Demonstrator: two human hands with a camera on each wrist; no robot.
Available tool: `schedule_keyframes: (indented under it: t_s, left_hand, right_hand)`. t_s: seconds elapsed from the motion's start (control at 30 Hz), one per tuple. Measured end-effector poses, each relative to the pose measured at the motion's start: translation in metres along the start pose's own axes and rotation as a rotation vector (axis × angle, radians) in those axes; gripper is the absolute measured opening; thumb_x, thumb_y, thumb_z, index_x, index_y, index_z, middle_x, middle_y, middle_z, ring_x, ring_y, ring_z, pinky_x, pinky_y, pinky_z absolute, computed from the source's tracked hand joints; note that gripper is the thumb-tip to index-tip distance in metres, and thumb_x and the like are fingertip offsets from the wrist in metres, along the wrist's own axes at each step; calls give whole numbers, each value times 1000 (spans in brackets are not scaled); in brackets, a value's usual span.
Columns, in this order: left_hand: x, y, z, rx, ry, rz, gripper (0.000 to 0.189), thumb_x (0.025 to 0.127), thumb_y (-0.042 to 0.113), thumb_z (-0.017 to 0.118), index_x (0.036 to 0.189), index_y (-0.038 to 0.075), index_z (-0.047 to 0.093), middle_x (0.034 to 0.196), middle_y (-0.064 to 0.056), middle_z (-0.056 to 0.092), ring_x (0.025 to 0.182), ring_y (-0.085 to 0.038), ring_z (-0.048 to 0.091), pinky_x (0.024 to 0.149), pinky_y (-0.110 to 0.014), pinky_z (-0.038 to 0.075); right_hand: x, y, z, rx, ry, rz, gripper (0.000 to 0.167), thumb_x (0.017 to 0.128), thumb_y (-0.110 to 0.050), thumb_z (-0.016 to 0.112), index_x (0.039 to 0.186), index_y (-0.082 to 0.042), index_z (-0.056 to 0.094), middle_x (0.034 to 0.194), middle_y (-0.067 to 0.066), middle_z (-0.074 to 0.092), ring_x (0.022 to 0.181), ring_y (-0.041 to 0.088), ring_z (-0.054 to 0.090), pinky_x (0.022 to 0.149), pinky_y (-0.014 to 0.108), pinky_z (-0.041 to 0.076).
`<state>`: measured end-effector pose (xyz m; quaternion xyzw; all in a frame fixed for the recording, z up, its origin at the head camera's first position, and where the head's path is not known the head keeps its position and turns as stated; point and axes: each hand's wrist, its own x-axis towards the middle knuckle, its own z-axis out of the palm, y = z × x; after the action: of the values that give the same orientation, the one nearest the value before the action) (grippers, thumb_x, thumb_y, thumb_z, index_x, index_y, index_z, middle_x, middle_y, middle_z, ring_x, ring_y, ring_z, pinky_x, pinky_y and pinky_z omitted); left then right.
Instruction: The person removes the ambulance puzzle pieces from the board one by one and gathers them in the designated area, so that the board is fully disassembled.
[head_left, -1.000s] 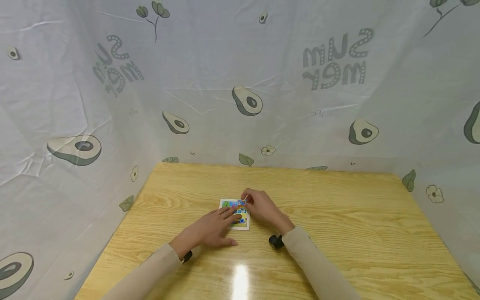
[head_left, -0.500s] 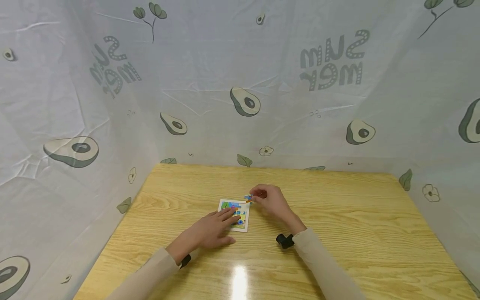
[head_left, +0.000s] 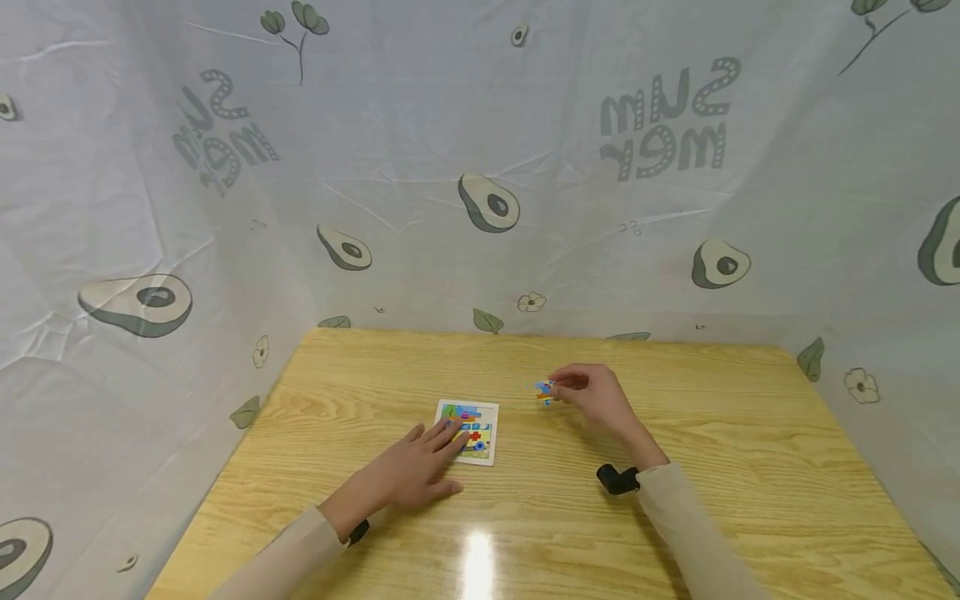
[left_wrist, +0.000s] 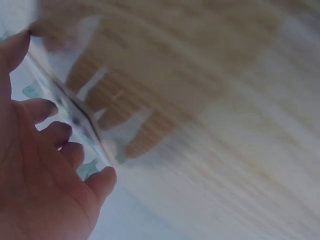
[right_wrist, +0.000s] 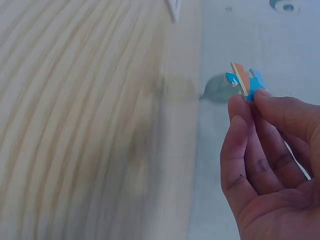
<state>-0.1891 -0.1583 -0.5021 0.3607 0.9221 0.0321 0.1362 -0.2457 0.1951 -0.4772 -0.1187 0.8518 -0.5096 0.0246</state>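
Puzzle piece (head_left: 543, 394) pinched in the right hand (head_left: 598, 402), puzzle board (head_left: 487, 414) under the left

Thumb and fingers of the right hand grip the small blue-and-orange piece, which juts out on the side toward the left hand (head_left: 416, 471), beyond the board's edge and apart from it. The left hand lies with fingers outstretched and spread over the near left part of the puzzle board. A bare white patch shows at the board's far corner, on the side nearer the right hand. Beneath both hands is a wood-grain worktop (head_left: 405, 358). Beige sleeves (head_left: 697, 529) cover the forearms, and a black device (head_left: 617, 480) sits at each wrist. Beyond the hands hangs a pale cloth (head_left: 420, 142) printed with avocados.
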Motion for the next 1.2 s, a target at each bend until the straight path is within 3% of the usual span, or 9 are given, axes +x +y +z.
schedule_keyframes:
  t_s: [0.1, 0.33, 0.6, 0.97, 1.2]
  left_hand:
    - [-2, -1, 3, -12, 19, 17, 79, 108, 59, 44, 170, 17, 20, 178, -8, 16, 166, -30, 16, 131, -61, 26]
    - [-3, -1, 9, -34, 23, 1, 78, 109, 64, 36, 171, 21, 17, 179, -5, 14, 167, -26, 14, 132, -59, 24]
    - [-2, 4, 10, -54, 24, -26, 76, 110, 62, 34, 170, 20, 18, 179, -3, 12, 167, -26, 14, 133, -59, 22]
    - [-6, 8, 3, -60, 21, -28, 74, 111, 58, 38, 170, 16, 21, 178, -7, 16, 166, -30, 17, 131, -62, 25]
    - [-4, 8, 3, -64, 17, -23, 74, 111, 57, 38, 170, 17, 21, 179, -7, 15, 166, -29, 17, 132, -61, 24]
  right_hand:
    - [-8, 9, -15, -31, 29, 16, 26, 101, -12, 71, 123, 2, 74, 116, 24, 75, 98, 38, 76, 83, 45, 65]
    - [-23, 34, -42, -150, 73, 65, 23, 100, -15, 73, 119, -3, 76, 112, 18, 77, 92, 18, 72, 77, 25, 60]
    - [-36, 49, -66, -141, 92, 134, 26, 100, -13, 71, 120, 4, 73, 112, 23, 77, 90, 19, 77, 75, 26, 64]
    - [-45, 53, -77, -78, 73, 285, 32, 100, -7, 70, 124, 14, 68, 107, 27, 77, 80, 13, 78, 71, 25, 65]
    - [-48, 53, -83, -73, 54, 306, 34, 101, -8, 69, 126, 16, 66, 107, 28, 76, 81, 16, 77, 70, 28, 65]
